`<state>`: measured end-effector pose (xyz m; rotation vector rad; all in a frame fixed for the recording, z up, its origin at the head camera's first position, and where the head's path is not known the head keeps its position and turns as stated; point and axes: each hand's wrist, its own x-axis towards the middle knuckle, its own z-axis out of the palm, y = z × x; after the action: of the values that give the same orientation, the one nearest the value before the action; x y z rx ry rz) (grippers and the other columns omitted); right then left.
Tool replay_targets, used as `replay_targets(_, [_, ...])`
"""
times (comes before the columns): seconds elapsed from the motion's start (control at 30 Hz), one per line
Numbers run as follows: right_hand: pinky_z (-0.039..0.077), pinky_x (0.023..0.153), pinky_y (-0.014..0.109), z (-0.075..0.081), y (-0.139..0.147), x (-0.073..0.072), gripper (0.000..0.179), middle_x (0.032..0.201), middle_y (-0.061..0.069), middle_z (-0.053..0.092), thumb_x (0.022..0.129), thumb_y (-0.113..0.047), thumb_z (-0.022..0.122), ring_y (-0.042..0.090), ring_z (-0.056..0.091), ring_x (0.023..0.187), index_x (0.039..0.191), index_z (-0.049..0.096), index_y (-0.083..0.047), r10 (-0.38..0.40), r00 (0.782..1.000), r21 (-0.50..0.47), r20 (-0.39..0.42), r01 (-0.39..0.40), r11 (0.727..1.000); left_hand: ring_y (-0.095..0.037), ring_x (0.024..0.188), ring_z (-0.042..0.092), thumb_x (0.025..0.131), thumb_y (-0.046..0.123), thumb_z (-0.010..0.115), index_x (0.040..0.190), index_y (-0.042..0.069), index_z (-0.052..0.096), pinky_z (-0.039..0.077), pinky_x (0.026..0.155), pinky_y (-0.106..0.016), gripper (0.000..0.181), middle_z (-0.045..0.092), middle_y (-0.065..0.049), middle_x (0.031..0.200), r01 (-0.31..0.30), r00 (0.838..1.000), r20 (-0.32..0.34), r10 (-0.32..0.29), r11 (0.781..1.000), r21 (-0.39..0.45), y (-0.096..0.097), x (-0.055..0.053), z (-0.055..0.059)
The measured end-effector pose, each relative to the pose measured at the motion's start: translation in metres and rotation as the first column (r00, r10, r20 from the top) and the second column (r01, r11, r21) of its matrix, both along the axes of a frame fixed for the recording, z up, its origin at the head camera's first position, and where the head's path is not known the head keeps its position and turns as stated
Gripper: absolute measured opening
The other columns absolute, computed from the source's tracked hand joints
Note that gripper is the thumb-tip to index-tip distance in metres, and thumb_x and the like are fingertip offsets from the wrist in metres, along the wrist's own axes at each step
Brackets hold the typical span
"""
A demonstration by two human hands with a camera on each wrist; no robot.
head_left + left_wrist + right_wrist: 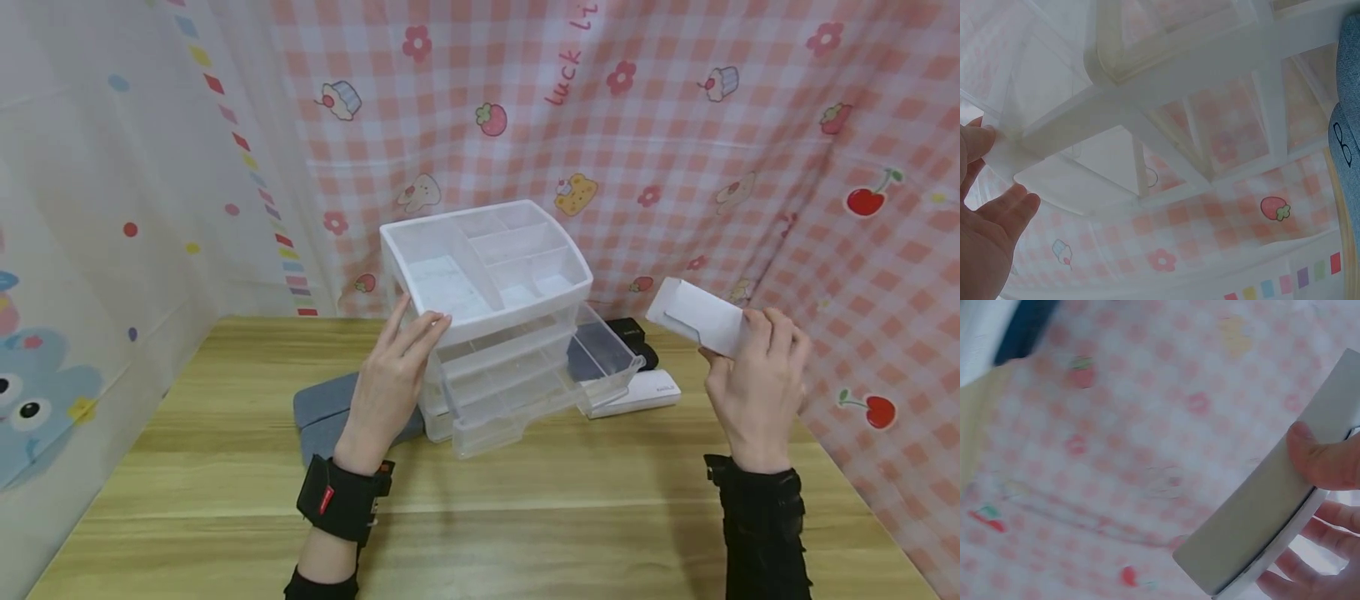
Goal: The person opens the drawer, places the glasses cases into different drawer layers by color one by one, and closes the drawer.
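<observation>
A white, translucent drawer organizer (487, 250), its top divided into compartments, stands mid-table. My left hand (390, 379) holds the front left corner of its top; in the left wrist view the thumb and fingers (1016, 212) lie on either side of that corner. Below, a clear drawer (495, 417) juts out at the front, and another clear drawer (611, 354) sticks out on the right. My right hand (761, 379) grips a white glasses case (701, 317) with a flap, raised above the table. In the right wrist view the thumb presses its grey-looking side.
A blue-grey fabric case (322, 408) lies left of the organizer, partly behind my left hand. At the right lie a white case (637, 392) with small lettering and a black object (633, 337). A checked curtain (465, 158) hangs behind the wooden table (562, 517).
</observation>
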<state>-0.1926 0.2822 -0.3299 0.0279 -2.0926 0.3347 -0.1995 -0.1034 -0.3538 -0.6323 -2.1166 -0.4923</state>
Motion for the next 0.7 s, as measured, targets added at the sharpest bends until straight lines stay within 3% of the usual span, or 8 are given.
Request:
replay_targets(0.17, [0.046,0.068,0.074,0.030,-0.029,0.001,0.050,0.122,0.025,0.051,0.073,0.000,0.073,0.045,0.044,0.109,0.119,0.052,0.006,0.069,0.998,0.078,-0.012,-0.068,0.995,-0.035,0.138,0.038,0.083,-0.010,0.064,0.128,0.010,0.061,0.057,0.089,-0.038,0.050,0.061,-0.007,0.124,0.003,1.000,0.004,-0.003,1.000,0.001,0.000,0.001,0.002])
replay_targets(0.3, [0.050,0.071,0.070,0.048,-0.053,0.003,0.055,0.122,0.022,0.053,0.070,-0.001,0.078,0.042,0.046,0.109,0.119,0.052,0.003,0.180,0.983,0.180,0.016,-0.180,0.967,-0.035,0.138,0.038,0.082,-0.011,0.065,0.128,0.010,0.061,0.058,0.086,-0.038,0.051,0.061,-0.007,0.124,0.006,1.000,0.008,-0.006,1.000,0.002,0.000,0.003,0.004])
replay_targets(0.4, [0.053,0.073,0.064,0.055,-0.069,0.003,0.060,0.120,0.020,0.054,0.065,0.000,0.082,0.040,0.047,0.109,0.118,0.053,0.002,0.274,0.959,0.265,0.068,-0.282,0.922,-0.035,0.138,0.038,0.083,-0.011,0.064,0.128,0.010,0.061,0.058,0.087,-0.038,0.050,0.061,-0.007,0.124,0.005,1.000,0.010,-0.005,1.000,0.000,0.001,0.003,0.004])
replay_targets(0.53, [0.057,0.072,0.055,0.058,-0.086,0.003,0.059,0.118,0.018,0.056,0.063,0.005,0.080,0.038,0.050,0.108,0.116,0.054,0.000,0.380,0.911,0.371,0.162,-0.413,0.832,-0.035,0.138,0.039,0.083,-0.010,0.065,0.127,0.010,0.061,0.057,0.089,-0.039,0.049,0.062,-0.007,0.124,0.001,1.000,0.011,-0.001,1.000,-0.002,0.001,0.003,0.003])
replay_targets(0.7, [0.059,0.068,0.047,0.054,-0.103,0.002,0.057,0.118,0.013,0.058,0.065,0.002,0.080,0.034,0.053,0.106,0.117,0.056,-0.003,0.443,0.845,0.429,0.299,-0.533,0.729,-0.035,0.138,0.039,0.083,-0.009,0.065,0.128,0.011,0.061,0.057,0.088,-0.039,0.049,0.062,-0.007,0.124,0.005,1.000,0.002,-0.005,1.000,0.001,0.000,0.002,0.002])
